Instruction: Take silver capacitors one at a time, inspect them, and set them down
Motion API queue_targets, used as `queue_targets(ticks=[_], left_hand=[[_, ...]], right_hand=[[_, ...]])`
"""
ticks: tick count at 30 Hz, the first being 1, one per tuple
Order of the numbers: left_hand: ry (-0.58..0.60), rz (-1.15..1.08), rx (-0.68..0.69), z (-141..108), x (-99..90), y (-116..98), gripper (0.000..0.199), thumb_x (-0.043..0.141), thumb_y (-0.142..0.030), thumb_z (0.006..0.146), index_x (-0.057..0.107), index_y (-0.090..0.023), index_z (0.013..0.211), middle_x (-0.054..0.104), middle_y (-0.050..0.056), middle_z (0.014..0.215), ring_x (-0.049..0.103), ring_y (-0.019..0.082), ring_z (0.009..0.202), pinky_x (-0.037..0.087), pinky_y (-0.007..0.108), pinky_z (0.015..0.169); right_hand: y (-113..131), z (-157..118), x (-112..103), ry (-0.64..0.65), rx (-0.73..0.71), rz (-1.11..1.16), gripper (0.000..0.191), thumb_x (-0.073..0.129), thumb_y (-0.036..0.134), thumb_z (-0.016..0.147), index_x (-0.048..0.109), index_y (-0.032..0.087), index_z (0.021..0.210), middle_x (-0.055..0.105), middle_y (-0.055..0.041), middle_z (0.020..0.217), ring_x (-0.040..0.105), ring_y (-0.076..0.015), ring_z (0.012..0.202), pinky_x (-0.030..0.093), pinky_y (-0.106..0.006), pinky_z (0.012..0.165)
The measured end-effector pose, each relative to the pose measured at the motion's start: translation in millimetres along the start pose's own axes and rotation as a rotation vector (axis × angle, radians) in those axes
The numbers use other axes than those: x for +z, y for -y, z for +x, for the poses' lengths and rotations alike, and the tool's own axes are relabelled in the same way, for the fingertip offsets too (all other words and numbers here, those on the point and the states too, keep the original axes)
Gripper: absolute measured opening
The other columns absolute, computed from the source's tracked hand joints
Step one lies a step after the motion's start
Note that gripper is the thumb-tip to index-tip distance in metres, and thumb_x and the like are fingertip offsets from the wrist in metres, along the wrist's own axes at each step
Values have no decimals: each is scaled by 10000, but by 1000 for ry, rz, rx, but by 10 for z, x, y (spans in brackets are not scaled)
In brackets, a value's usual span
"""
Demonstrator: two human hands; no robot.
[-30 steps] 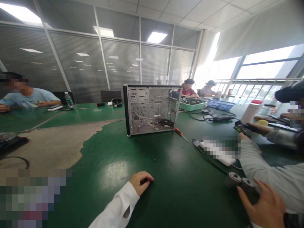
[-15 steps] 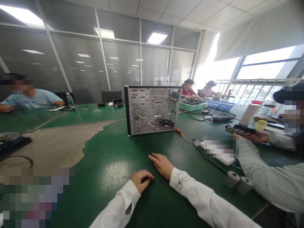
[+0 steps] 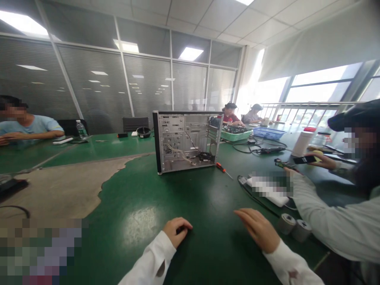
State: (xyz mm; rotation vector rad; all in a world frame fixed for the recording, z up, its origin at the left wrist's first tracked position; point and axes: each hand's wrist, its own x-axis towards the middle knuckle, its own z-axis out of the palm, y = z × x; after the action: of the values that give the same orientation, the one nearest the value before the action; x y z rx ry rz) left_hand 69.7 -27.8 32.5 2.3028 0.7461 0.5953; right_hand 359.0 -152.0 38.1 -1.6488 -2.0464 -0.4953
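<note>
Computer case (image 3: 187, 142) stands upright with its side panel off at upper centre of the green tabletop (image 3: 190, 198), a red-handled screwdriver (image 3: 221, 168) lying just beside its lower right corner. At lower centre, the left hand (image 3: 177, 231) rests on the tabletop well apart from the case, its grip curled narrow with nothing clearly showing inside. The right hand (image 3: 257, 229), at lower right, has its grip spread wide and empty, near two grey rolls (image 3: 292, 230) and a co-worker's pale sleeve (image 3: 332, 213).
</note>
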Motion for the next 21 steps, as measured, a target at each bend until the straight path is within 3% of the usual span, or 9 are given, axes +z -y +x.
queue_targets(ticks=[3,7,21], left_hand=[[-11,6,-9,5,19,23,200,440,-139,669,615,-177,757,621,23,766,544,129,708,402,206,595],[-18,8,-9,10,30,21,197,438,-146,667,614,-183,748,623,17,772,543,131,712,402,208,593],[-19,24,-9,4,28,11,196,437,-150,675,615,-178,750,619,26,760,545,134,706,404,214,604]], right_hand=[[-436,-439,-299,-207,302,-198,283,360,297,781,468,192,1020,552,-68,947,533,-188,835,414,-318,730],[-767,-799,-512,-192,519,-351,270,288,294,785,451,223,988,561,-79,907,563,-220,752,424,-334,641],[-1151,-993,-451,-40,443,-402,248,335,322,735,457,232,932,593,-76,880,582,-223,764,458,-341,657]])
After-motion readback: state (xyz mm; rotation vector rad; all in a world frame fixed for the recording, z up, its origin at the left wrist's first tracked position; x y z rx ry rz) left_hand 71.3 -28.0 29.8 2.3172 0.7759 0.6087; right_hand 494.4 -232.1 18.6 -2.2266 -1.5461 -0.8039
